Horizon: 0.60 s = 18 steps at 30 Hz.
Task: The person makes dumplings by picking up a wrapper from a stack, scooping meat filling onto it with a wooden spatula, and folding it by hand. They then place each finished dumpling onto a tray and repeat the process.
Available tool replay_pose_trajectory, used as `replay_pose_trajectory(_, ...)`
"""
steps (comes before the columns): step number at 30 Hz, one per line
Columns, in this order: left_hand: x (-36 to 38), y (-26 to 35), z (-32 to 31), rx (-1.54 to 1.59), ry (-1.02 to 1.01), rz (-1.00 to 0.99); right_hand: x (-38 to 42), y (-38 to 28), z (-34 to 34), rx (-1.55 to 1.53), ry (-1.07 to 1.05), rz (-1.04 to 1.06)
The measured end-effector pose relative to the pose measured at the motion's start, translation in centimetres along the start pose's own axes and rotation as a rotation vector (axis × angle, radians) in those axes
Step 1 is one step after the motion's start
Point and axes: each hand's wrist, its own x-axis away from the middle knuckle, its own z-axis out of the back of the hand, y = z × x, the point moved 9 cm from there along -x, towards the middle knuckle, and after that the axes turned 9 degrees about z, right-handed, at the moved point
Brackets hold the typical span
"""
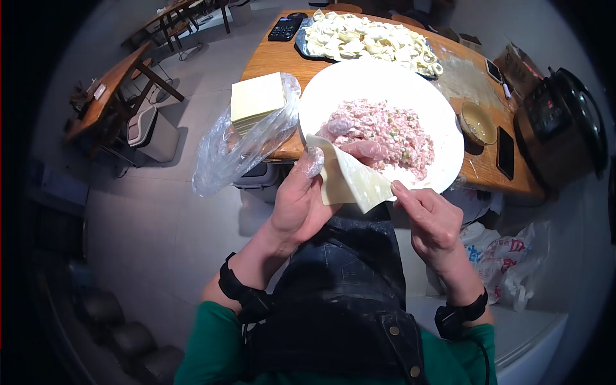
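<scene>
A thin square wonton wrapper (346, 179) is stretched between my hands above the near edge of a large white bowl (443, 102). My left hand (298, 202) grips the wrapper's left side, its thumb on the near face and fingers behind. White flour or paste coats that thumb. At the opposite side, my right hand (433, 221) pinches a corner between thumb and forefinger. Pink minced meat filling (398, 138) with green bits lies in the bowl behind the wrapper. To the left, a stack of yellowish wrappers (258, 99) sits in an opened clear plastic bag (234, 157).
Many folded wontons (366, 42) cover a tray at the table's far end, beside a black calculator (285, 28). On the right are a small glass bowl (478, 124), a dark phone (505, 153) and a black cooker (558, 125). The bag overhangs the table's left edge.
</scene>
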Motion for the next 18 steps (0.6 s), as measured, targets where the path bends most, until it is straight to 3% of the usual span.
replay_pose_trajectory(4,-0.1,0.2,0.6,-0.067,0.147,-0.050,-0.4,-1.1,0.2,0.211,0.100,0.084)
replay_pose_trajectory(7,0.3,0.0,0.6,0.081,0.115,-0.133,0.0,-1.0,-0.8,0.224,0.075,0.071)
replay_pose_trajectory(9,0.6,0.0,1.1,-0.141,0.206,-0.172,0.6,-0.5,-1.5,0.187,0.058,0.033)
replay_pose_trajectory(13,0.0,-0.4,2.6,-0.165,0.320,-0.125,1.7,0.3,-2.0,0.106,0.015,-0.017)
replay_pose_trajectory(15,-0.1,-0.6,4.5,-0.157,0.449,-0.071,2.8,1.9,-1.6,0.052,-0.005,-0.137)
replay_pose_trajectory(16,-0.4,-0.3,5.4,-0.151,0.447,-0.097,3.5,2.8,-1.2,0.089,-0.102,-0.129)
replay_pose_trajectory(18,-0.8,0.6,6.1,-0.134,0.508,-0.150,4.4,4.7,-0.5,0.087,-0.095,-0.086)
